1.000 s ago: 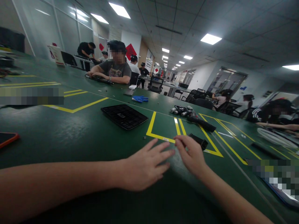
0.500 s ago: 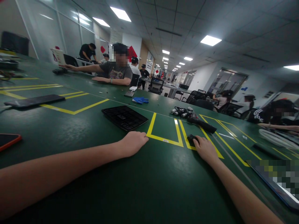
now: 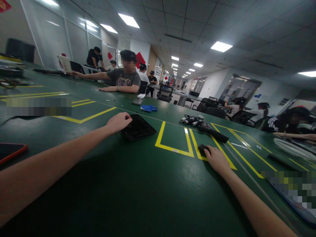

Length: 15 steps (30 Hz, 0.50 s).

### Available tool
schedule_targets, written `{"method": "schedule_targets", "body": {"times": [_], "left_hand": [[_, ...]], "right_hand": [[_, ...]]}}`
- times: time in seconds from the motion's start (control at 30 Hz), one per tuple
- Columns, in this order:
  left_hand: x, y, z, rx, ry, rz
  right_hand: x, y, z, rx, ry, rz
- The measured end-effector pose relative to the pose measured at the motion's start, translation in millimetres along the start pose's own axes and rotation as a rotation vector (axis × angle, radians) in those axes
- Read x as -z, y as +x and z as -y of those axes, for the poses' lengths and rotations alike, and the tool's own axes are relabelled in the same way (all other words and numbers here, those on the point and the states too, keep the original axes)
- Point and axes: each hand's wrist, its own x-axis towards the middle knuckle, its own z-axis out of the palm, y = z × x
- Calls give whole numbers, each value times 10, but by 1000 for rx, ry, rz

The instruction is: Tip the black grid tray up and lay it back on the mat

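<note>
Left hand [image 3: 119, 122], half-curled, newly shifted to the left end of the black tray [image 3: 140, 129], centre of frame, grip indiscernible; right hand [image 3: 217, 159], unmoved, fingers closed on small black part [image 3: 202, 150], right of centre; each hand now at one piece.

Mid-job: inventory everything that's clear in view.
Table: one, green, foreground
Tape outlines: several, yellow, on table
Gridded panel: one, black, centre
Small object: one, black, right of centre
Glove: count unclear, blue, beyond panel
Cylindrical parts: several, black-silver, beyond small object
Tube: one, black, beside cylindrical parts
Orange-edged phone: one, dark-screened, left edge
People: several, clothes varied, background
Chairs: several, black, background
Ceiling lights: several, white, overhead
Diamond decorations: several, red, background
Left hand: one, bare, at panel's left corner
Right hand: one, bare, at small object
</note>
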Motion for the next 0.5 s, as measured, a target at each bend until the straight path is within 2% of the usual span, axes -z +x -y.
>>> {"method": "schedule_targets", "body": {"times": [0.13,0.2,0.27,0.37,0.5], "left_hand": [[-26,98,199,-151,512,143],[-54,125,232,-195,601,215],[-71,118,225,-194,616,234],[-96,33,171,-138,596,140],[-181,-169,53,-210,447,25]], "right_hand": [[-2,4,-10,-4,13,6],[2,3,-9,-14,12,5],[4,1,15,-39,24,4],[6,-13,140,-62,105,-12],[44,-110,515,44,337,-32]]}}
